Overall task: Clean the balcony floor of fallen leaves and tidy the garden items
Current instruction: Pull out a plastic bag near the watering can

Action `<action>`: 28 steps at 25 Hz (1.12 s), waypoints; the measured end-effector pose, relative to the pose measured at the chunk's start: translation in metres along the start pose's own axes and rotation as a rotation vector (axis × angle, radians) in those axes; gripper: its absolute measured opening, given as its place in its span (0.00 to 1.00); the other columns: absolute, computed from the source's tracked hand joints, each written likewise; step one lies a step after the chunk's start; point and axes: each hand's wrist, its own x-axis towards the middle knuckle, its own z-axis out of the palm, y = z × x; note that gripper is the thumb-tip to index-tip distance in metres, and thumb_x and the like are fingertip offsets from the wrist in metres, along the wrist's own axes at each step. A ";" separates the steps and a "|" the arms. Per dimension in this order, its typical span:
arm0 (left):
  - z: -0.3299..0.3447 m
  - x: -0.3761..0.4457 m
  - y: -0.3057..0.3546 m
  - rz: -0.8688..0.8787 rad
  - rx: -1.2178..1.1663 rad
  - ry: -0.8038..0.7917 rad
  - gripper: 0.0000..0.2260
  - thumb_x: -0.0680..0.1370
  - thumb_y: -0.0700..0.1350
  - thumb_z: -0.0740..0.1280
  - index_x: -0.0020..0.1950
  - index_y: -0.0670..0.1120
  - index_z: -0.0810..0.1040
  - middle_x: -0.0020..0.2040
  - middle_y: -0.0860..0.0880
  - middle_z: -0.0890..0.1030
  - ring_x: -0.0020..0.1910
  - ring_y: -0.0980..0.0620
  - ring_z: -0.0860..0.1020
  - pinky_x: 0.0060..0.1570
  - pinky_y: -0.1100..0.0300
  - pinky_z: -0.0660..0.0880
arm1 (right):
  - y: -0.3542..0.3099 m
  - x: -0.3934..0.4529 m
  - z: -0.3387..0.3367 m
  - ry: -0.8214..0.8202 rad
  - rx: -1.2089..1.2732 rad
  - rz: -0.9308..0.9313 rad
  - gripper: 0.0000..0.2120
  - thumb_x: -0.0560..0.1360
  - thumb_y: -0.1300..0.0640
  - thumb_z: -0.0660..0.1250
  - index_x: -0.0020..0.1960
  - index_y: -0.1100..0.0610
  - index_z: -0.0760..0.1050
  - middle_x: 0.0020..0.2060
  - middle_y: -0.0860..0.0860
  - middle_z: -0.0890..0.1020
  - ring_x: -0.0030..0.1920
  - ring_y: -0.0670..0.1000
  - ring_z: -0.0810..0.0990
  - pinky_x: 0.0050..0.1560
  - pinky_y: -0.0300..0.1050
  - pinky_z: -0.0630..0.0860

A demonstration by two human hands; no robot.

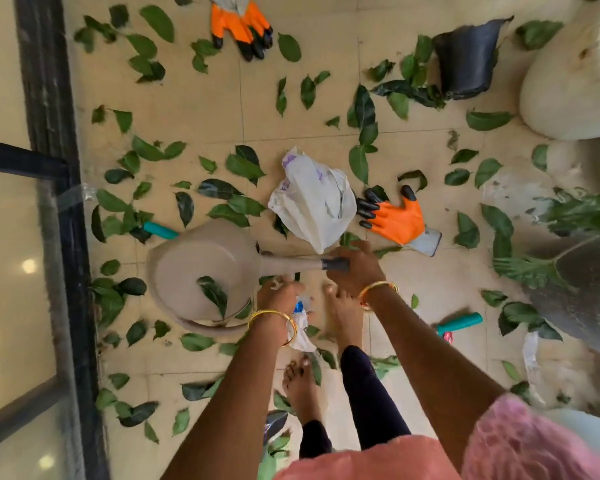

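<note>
- Dozens of green leaves [245,166] lie scattered over the tiled balcony floor [201,105], all around a beige watering can [201,271] that lies on its side near the middle.
- One leaf rests on the can's flat side, and the can's long spout points away from the can body, ending in a dark tip.
- Both hands hang just past the can body, by the spout: the right hand [355,268] is at the dark spout tip, fingers curled near it, though whether it grips the tip cannot be told.
- Left hand [278,297] sits beside the can's base, fingers curled on a crumpled white and blue scrap [300,323].
- White plastic bag [314,202] lies just beyond the spout, with an orange glove [395,218] beside it.
- Second orange glove [239,24] lies well beyond the can.
</note>
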 end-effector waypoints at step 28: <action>0.028 -0.032 0.052 0.122 0.050 -0.151 0.21 0.65 0.43 0.69 0.57 0.40 0.79 0.51 0.40 0.81 0.52 0.39 0.79 0.51 0.50 0.77 | -0.021 -0.002 -0.016 -0.135 0.711 0.395 0.14 0.75 0.66 0.64 0.60 0.67 0.74 0.53 0.58 0.79 0.49 0.54 0.75 0.31 0.27 0.71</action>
